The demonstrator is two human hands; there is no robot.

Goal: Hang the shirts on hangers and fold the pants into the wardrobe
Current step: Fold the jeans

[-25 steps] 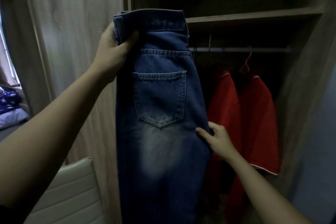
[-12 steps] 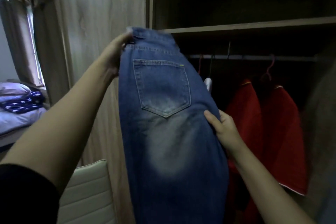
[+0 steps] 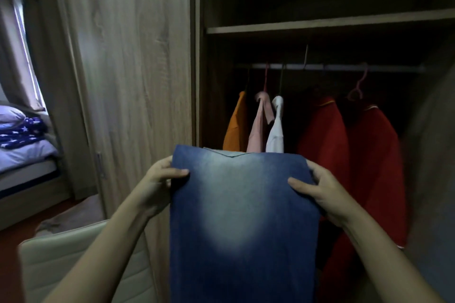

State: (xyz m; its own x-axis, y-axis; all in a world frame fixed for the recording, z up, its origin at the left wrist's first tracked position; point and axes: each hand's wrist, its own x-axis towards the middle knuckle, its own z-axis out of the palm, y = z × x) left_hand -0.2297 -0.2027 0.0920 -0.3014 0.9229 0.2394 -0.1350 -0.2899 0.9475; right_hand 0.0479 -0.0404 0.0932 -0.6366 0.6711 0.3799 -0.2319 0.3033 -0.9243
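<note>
Jeans (image 3: 241, 216) hung in front of the open wardrobe (image 3: 202, 81), held up in the air between the person and the hanging shirts and not yet on any shelf. They were doubled over at the top, so a straight folded edge ran across just below the orange shirt (image 3: 236, 128), the pink shirt (image 3: 261, 125) and the white shirt (image 3: 275, 130), and the faded denim fell out of view at the bottom. The left hand (image 3: 160, 177) gripped the left side just under that fold, thumb on the front face and fingers curled behind. The right hand (image 3: 317, 187) gripped the right side the same way. The step in hand looked like folding the pants down to a size fit for stowing. To do it well, both hands needed to stay level so the top edge did not slant, and the side seams needed to stay lined up. The hanging legs could then be brought up in another even fold before the bundle went in. The shelf (image 3: 320, 24) above the rail (image 3: 332, 66) seemed a likely place for it. The two red shirts (image 3: 344, 150) hung close behind the right hand, so the lift needed to keep clear of them. No brand, tag or writing could be read on the jeans or on anything else in view.
</note>
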